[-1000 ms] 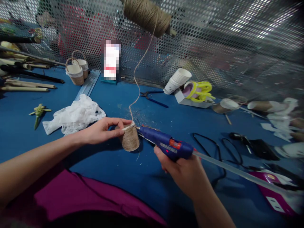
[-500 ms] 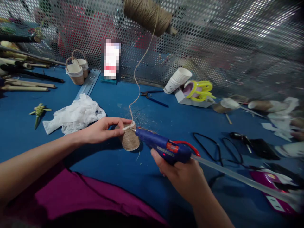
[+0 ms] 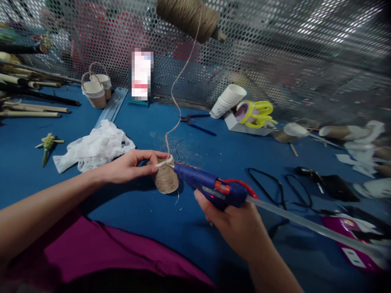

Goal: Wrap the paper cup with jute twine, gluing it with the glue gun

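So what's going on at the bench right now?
A person's left hand holds a twine-wrapped cup by its pale rim, over the blue table. Their right hand grips a blue glue gun, its nozzle at or very near the rim; actual contact is hard to tell. A strand runs from the cup up to the spool above. White lace lies beyond the left forearm.

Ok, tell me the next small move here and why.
Probably release a small dab from the glue gun just below the rim of the twine-wrapped cup: the right hand holds the gun's nozzle there, the left hand grips the cup, and loose twine runs down to that rim, whose pale edge looks uncovered.
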